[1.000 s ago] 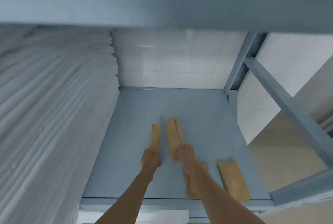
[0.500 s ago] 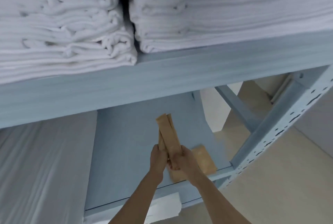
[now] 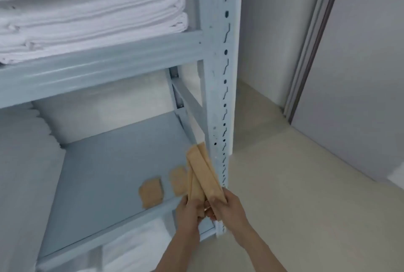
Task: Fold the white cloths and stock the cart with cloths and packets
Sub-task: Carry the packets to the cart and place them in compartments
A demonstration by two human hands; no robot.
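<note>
Both hands hold a bunch of long brown paper packets upright in front of the shelf's right post. My left hand grips the bunch's lower end from the left, and my right hand grips it from the right. Two more brown packets lie flat on the blue shelf board, one near the front edge and another partly hidden behind the held bunch. Folded white cloths are stacked on the shelf above, and another white stack fills the left of the lower shelf.
The pale blue metal rack has a slotted upright post just right of the packets and a diagonal brace behind. More white cloth lies on the level below. Beige floor and a grey wall with a door frame are to the right.
My hands brought the packets together into one bunch and drew them out of the shelf toward the right post. The view rose and swung right, showing the upper cloth stack and the floor.
</note>
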